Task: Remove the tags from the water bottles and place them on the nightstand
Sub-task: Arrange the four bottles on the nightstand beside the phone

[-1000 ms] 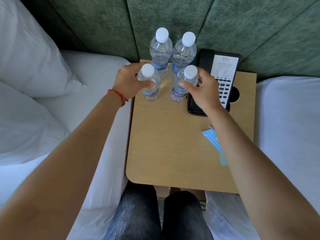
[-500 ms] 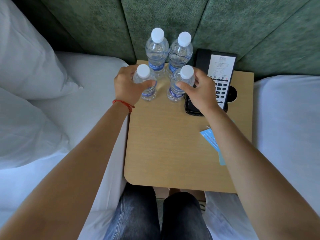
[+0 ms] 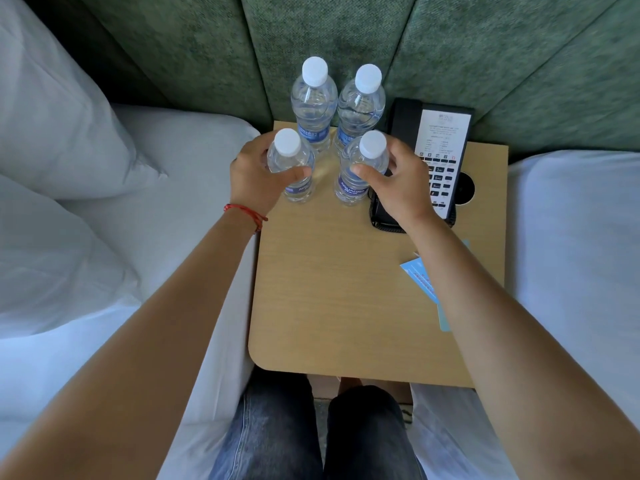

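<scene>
Several clear water bottles with white caps and blue labels stand upright at the back of the wooden nightstand [image 3: 346,306]. My left hand [image 3: 256,178] is wrapped around the front left bottle [image 3: 289,157]. My right hand [image 3: 398,188] grips the front right bottle [image 3: 367,161]. Behind them stand the back left bottle [image 3: 313,102] and the back right bottle [image 3: 362,105], both untouched. No tag shows on any bottle neck. Blue tags [image 3: 420,278] lie flat near the nightstand's right edge, partly under my right forearm.
A black desk phone [image 3: 441,157] with a white card sits at the back right, touching my right hand's side. White beds flank the nightstand, with pillows [image 3: 62,133] on the left. A green padded headboard [image 3: 346,36] rises behind. My knees are below the front edge.
Both hands stay on the two front bottles. They have hardly shifted on the nightstand; the view has drifted slightly.
</scene>
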Demonstrator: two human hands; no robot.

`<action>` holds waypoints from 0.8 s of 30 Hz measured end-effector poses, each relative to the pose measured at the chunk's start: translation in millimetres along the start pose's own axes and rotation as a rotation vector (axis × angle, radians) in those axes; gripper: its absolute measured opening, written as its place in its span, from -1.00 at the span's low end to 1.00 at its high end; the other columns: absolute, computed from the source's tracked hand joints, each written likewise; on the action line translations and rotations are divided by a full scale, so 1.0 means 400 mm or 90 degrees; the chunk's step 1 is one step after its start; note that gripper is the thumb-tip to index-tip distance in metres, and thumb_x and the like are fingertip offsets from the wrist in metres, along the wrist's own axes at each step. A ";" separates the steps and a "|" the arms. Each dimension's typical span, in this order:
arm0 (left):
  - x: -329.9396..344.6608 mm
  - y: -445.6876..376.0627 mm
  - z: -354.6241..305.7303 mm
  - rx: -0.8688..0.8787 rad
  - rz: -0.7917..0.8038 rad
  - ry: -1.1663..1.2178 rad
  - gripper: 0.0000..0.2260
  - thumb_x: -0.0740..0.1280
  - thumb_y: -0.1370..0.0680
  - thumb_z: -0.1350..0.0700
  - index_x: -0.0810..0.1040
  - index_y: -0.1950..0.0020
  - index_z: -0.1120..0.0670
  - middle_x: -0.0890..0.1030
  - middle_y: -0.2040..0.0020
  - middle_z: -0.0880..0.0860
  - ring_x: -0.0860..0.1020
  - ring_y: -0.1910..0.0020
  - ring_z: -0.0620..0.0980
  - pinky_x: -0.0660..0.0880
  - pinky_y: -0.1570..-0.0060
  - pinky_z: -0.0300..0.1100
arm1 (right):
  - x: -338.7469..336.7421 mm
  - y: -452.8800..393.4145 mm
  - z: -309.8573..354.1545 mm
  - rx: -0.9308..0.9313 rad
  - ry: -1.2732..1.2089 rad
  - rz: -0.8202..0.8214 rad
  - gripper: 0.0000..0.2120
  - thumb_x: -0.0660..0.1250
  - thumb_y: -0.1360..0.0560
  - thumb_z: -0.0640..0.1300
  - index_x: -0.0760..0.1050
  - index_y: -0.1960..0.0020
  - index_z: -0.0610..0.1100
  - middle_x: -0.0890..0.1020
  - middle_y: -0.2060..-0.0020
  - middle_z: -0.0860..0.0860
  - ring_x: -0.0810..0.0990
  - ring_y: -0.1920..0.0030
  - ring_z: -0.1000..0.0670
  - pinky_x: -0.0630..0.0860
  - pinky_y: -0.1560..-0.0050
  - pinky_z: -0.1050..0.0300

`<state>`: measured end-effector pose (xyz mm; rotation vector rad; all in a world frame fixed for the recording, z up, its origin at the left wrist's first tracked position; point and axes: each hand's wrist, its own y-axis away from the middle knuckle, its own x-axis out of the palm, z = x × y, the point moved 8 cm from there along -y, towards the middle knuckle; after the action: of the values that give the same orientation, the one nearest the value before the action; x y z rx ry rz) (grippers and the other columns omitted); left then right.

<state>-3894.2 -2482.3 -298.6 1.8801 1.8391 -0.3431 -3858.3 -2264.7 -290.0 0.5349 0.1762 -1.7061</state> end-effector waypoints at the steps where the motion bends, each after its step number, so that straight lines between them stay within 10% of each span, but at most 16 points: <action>1: 0.001 0.004 0.005 -0.013 -0.019 -0.003 -0.46 0.55 -0.28 0.07 0.50 -0.22 0.04 0.55 -0.12 0.01 0.48 -0.05 -0.09 0.43 -0.05 -0.33 | 0.000 0.001 0.000 -0.001 0.001 -0.003 -0.51 0.47 -0.37 -0.14 0.45 -0.25 -0.19 0.58 -0.16 -0.13 0.54 -0.18 -0.09 0.46 -0.23 -0.10; 11: 0.028 -0.033 -0.041 0.060 0.201 0.000 -0.47 0.48 -0.34 0.30 0.47 -0.28 0.14 0.51 -0.11 -0.06 0.47 -0.13 -0.10 0.34 -0.02 -0.59 | 0.001 0.006 -0.003 -0.004 -0.002 -0.012 -0.50 0.46 -0.38 -0.14 0.43 -0.27 -0.21 0.57 -0.17 -0.13 0.53 -0.19 -0.09 0.46 -0.23 -0.10; 24: 0.036 -0.009 -0.014 -0.008 0.074 0.015 -0.44 0.54 -0.30 0.11 0.47 -0.27 0.02 0.54 -0.05 -0.10 0.49 -0.06 -0.12 0.43 -0.10 -0.27 | 0.007 -0.001 -0.011 0.023 -0.025 0.003 -0.52 0.46 -0.37 -0.13 0.45 -0.26 -0.14 0.61 -0.13 -0.08 0.56 -0.16 -0.06 0.48 -0.21 -0.09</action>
<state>-3897.6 -2467.0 -301.8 1.9799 1.7338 -0.2689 -3858.0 -2265.3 -295.1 0.5274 0.1159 -1.7163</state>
